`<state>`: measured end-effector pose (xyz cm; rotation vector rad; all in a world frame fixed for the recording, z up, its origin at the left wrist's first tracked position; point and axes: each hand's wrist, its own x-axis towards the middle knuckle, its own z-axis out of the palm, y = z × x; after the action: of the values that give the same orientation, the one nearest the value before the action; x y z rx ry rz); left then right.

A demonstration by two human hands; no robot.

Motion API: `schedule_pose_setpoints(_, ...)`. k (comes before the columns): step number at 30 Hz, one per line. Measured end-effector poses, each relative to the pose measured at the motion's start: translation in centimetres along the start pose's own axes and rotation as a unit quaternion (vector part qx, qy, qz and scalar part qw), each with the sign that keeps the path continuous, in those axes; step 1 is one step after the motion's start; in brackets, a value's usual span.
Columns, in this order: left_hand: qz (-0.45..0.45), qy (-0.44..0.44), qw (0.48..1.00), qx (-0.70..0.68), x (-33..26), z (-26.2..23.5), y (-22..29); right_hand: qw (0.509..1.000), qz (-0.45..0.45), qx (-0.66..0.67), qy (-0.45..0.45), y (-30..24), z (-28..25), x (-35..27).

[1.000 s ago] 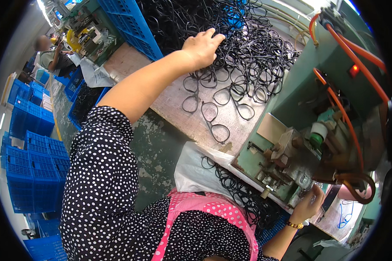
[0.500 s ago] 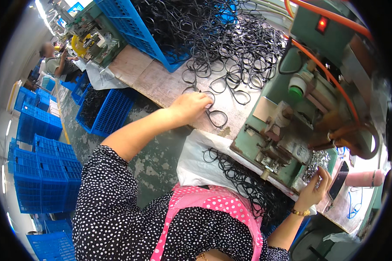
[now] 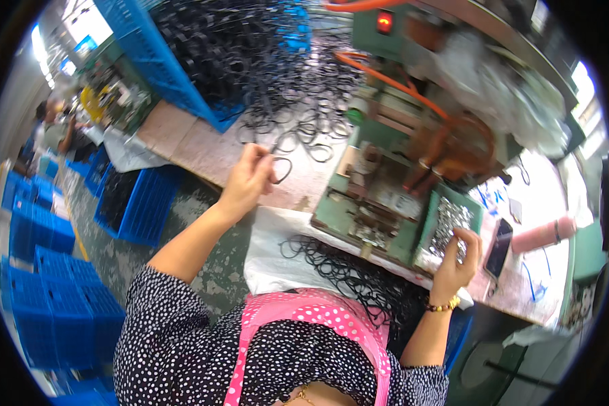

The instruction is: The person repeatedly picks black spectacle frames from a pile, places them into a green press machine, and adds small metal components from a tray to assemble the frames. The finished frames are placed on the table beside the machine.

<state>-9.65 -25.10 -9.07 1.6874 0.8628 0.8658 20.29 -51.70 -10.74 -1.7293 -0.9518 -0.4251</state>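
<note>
My left hand [image 3: 248,177] is closed in a pinch on a black cord loop [image 3: 283,170], held above the bench front edge. Beyond it, many more black loops [image 3: 304,108] lie in a tangled heap. My right hand [image 3: 458,262] is at the near side of a green tray [image 3: 478,215] of small shiny metal pieces [image 3: 451,220]. Its thumb and fingers are bent together; what they hold, if anything, is too small to make out. Between my hands stands a green bench machine [image 3: 379,210] with a metal fixture at its front.
A tilted blue crate [image 3: 176,61] of loops stands at the back left. Orange hoses [image 3: 392,84] cross the machine. Loops [image 3: 345,267] lie over a white sheet [image 3: 271,237] by my lap. A phone [image 3: 499,247] and pink spool [image 3: 545,235] are at right. Blue crates [image 3: 51,291] stack left.
My view has turned, shifting the bench leftward in the picture. My left hand has drawn the loop toward me, away from the heap. My right hand has moved in over the metal pieces.
</note>
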Motion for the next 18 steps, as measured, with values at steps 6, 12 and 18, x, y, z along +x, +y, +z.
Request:
schedule_pose_setpoints(6, 0.190, 0.017, 0.969, -0.156, -2.4, 5.8, 9.8, 0.946, 0.115, 0.300, -0.049, -6.8, 2.8, 1.4)
schedule_pose_setpoints(12, 0.195, -0.023, 0.957, -0.213, 0.1, 9.3, 13.7, 0.902, 0.156, 0.388, -0.107, -9.7, 5.5, 2.5)
schedule_pose_setpoints(18, 0.242, 0.001, 0.943, -0.229, 0.9, 9.8, 13.1, 0.879, 0.181, 0.428, -0.104, -9.8, 6.0, 2.3)
